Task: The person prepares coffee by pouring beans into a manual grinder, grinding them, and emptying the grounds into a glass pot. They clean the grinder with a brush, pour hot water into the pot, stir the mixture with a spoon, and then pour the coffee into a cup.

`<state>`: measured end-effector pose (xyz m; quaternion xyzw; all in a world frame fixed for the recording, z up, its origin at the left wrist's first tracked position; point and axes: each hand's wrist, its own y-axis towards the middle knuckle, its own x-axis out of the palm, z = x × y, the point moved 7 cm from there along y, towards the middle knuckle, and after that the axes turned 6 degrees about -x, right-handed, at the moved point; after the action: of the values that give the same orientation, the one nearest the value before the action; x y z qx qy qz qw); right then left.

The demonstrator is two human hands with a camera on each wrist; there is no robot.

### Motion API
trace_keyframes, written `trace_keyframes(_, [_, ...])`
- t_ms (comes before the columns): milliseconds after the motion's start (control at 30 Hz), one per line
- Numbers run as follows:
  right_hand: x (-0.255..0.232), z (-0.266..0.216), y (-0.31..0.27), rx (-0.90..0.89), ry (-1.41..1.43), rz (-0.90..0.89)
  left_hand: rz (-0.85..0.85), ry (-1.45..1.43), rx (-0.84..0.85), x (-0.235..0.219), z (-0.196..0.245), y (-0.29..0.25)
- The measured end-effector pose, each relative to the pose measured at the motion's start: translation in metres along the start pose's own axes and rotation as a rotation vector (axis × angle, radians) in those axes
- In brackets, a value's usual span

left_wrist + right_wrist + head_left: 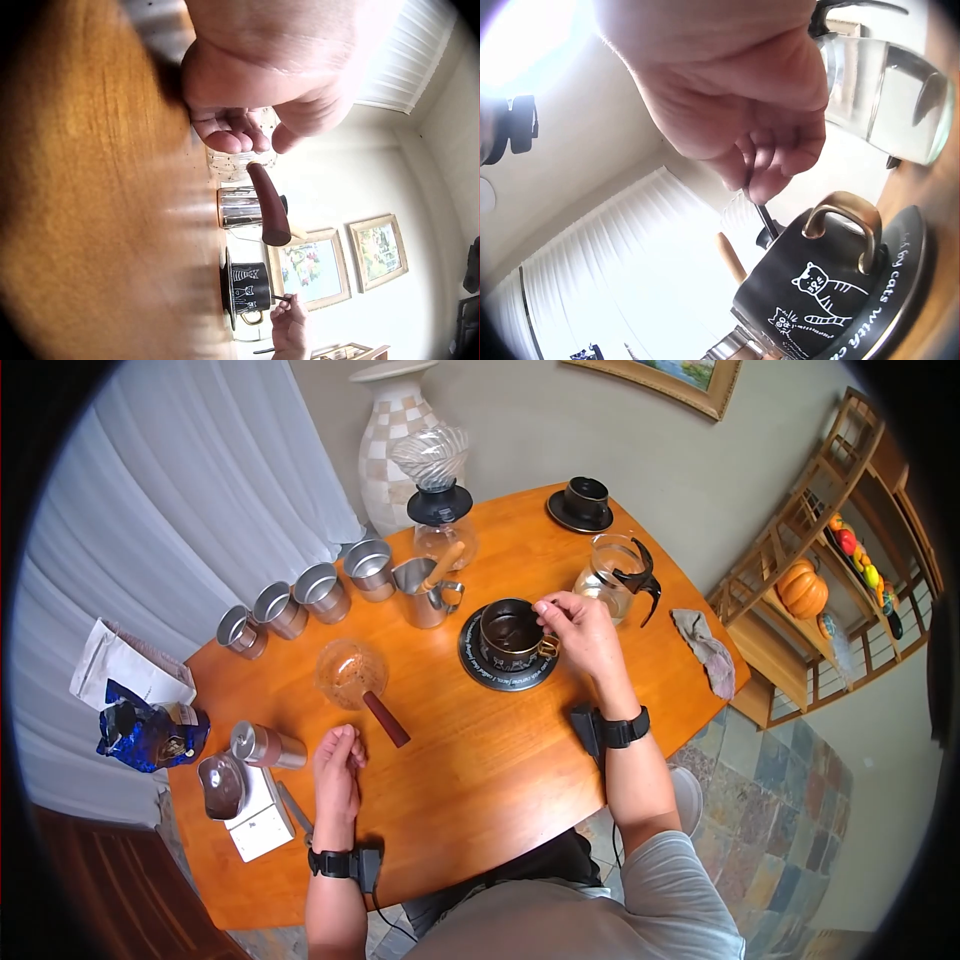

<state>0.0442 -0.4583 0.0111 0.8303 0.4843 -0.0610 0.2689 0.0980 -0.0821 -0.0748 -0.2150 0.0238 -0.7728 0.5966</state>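
My right hand [583, 635] pinches the end of a thin dark stick-like utensil [765, 217] between thumb and fingers; its lower end goes into a black cup [802, 277] with white cat drawings and a gold handle. The cup stands on a black saucer [487, 673] with white lettering. My left hand [338, 770] hangs low over the table with its fingers loosely curled, holding nothing. Just beyond it is a glass vessel [352, 672] with brown specks and a dark red handle [268, 206].
Several metal cups [322, 593] line the far left edge, beside a steel pitcher [424, 600]. A glass pot [603, 580] stands right of the cup, near a grey cloth [704, 650]. A second black cup [586, 500] is at the back; a steel cylinder [270, 746] lies left.
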Motion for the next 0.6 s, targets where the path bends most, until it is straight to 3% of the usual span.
trace_keyframes(233, [-0.008, 0.0, 0.001, 0.02, -0.081, 0.09, -0.004, 0.0, 0.01, -0.001, 0.001, 0.0])
trace_keyframes(300, [-0.003, 0.005, 0.0, 0.054, 0.023, 0.045, -0.004, -0.001, 0.009, -0.001, 0.0, 0.001])
trace_keyframes(600, [-0.012, -0.014, -0.001, -0.071, -0.207, 0.109, -0.003, 0.01, 0.006, -0.002, -0.001, 0.001])
